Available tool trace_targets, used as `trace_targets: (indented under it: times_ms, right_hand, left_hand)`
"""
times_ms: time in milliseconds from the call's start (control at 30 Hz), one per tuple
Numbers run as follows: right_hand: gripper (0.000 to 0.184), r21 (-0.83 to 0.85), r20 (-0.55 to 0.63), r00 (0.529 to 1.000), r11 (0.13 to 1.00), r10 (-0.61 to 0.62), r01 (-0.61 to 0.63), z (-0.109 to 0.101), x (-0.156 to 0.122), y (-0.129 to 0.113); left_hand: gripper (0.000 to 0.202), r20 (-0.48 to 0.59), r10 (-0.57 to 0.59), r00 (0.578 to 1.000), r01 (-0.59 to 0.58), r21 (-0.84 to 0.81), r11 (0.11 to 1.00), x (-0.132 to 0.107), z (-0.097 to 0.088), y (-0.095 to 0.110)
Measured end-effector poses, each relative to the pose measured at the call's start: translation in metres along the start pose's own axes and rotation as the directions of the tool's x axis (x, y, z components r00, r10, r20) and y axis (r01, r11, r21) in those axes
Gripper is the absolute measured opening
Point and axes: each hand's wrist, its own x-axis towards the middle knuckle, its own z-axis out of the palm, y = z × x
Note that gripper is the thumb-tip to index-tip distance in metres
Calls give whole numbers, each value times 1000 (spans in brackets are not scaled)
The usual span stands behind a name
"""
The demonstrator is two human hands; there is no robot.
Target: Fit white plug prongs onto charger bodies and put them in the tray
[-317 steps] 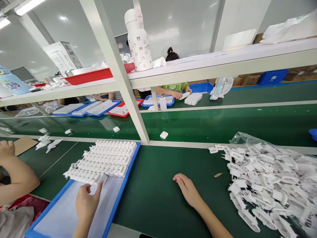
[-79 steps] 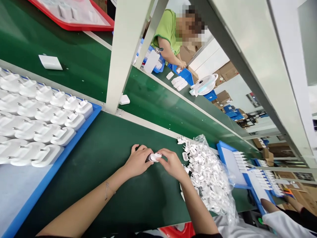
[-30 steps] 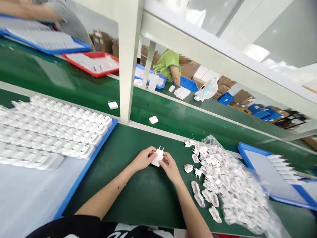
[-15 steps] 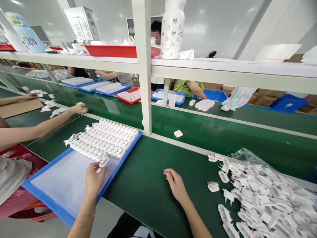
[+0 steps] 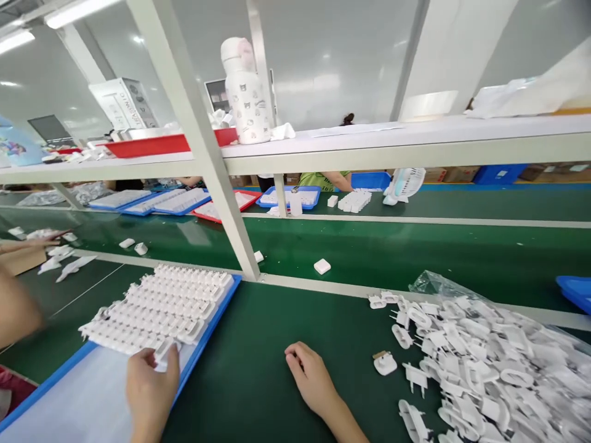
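Note:
My left hand (image 5: pixel 152 384) has its thumb and fingers around a white plug housing (image 5: pixel 164 351) at the front row's end. Rows of similar white plug housings (image 5: pixel 161 304) fill the back of a blue-rimmed tray (image 5: pixel 210 329), and white lining shows in its front part. On the green table (image 5: pixel 240 369), my right hand (image 5: pixel 311 375) rests with fingers loosely curled together and nothing visible in them. A single white plug piece with a brownish part (image 5: pixel 385 363) lies to its right. Beyond that is a large heap of loose white plug housings (image 5: pixel 489 369).
A pale shelf post (image 5: pixel 203 166) rises behind the tray, supporting a shelf (image 5: pixel 346 144) with a white bottle (image 5: pixel 247 92). On the green belt lies a white square piece (image 5: pixel 322 266). A clear plastic bag (image 5: pixel 443 284) lies behind the heap. A co-worker's arm (image 5: pixel 16 301) is blurred at left.
The view has tilted up and turned right. My left hand has brought the plug housing against the front row. My right hand's fingers are more curled. The co-worker's reaching arm has drawn back.

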Motion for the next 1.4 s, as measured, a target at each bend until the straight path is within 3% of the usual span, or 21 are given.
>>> trace_targets:
  times_ms: [67,133,167,233,267,333,400,467,567,667,767,867,933,1000,1067,1167,1300,1400]
  right_hand:
    - [20,-32,-48,999,999,20,-21,-2,0,1]
    - [19,-59,-138,989,996,54,-63,-6,2,6]
    - [20,-68,-195,978,994,76,-91,-10,5,10]
    - [27,-95,-319,941,984,114,-152,-21,19,20]
    - [31,-122,-375,919,976,123,-180,-27,30,26]
    - [40,-198,-465,877,951,123,-239,-41,61,40]
    - [49,-280,-535,833,900,143,-334,-56,99,55]
    - [57,-324,-614,759,809,214,-490,-71,137,70]
    - [59,-315,-682,669,706,296,-634,-89,175,87]
    - [50,-341,-703,662,694,260,-635,-97,181,94]
    - [49,-412,-679,713,713,175,-568,-93,163,88]
    - [52,-501,-599,796,733,90,-460,-72,134,75]
    - [52,-581,-533,845,712,35,-395,-52,112,64]
    - [52,-659,-461,887,676,-14,-331,-32,89,53]
    - [52,-702,-397,916,661,-55,-264,-16,66,44]
    - [47,-711,-335,937,680,-102,-180,-3,33,31]
    - [47,-604,-302,947,790,-106,-105,4,-5,21]
    - [56,-380,-378,926,911,7,-162,10,-16,21]
  left_hand:
    - [36,57,122,991,-121,-29,992,6,29,20]
    - [40,145,311,939,-300,-94,949,20,69,46]
    - [42,188,421,887,-403,-128,906,31,91,60]
    - [50,264,622,737,-602,-161,782,61,137,90]
    - [53,293,637,713,-634,-117,764,79,159,105]
    - [62,361,519,774,-574,54,817,114,194,128]
    - [71,407,357,841,-460,190,867,144,218,141]
    - [73,443,275,853,-401,220,889,164,230,144]
    - [68,462,270,845,-385,175,906,176,234,140]
    - [56,449,341,826,-417,80,906,172,230,137]
    - [50,454,440,775,-465,-62,883,148,230,133]
    - [50,498,516,697,-466,-233,854,101,231,118]
    - [50,515,553,655,-369,-420,829,63,227,102]
    - [49,519,566,640,-227,-577,785,27,218,88]
    - [45,540,565,624,-133,-638,758,-1,204,79]
    - [39,575,564,593,-111,-635,764,-27,179,72]
    - [36,575,528,625,-173,-557,812,-42,152,62]
    - [36,589,573,571,-201,-576,792,-48,142,53]
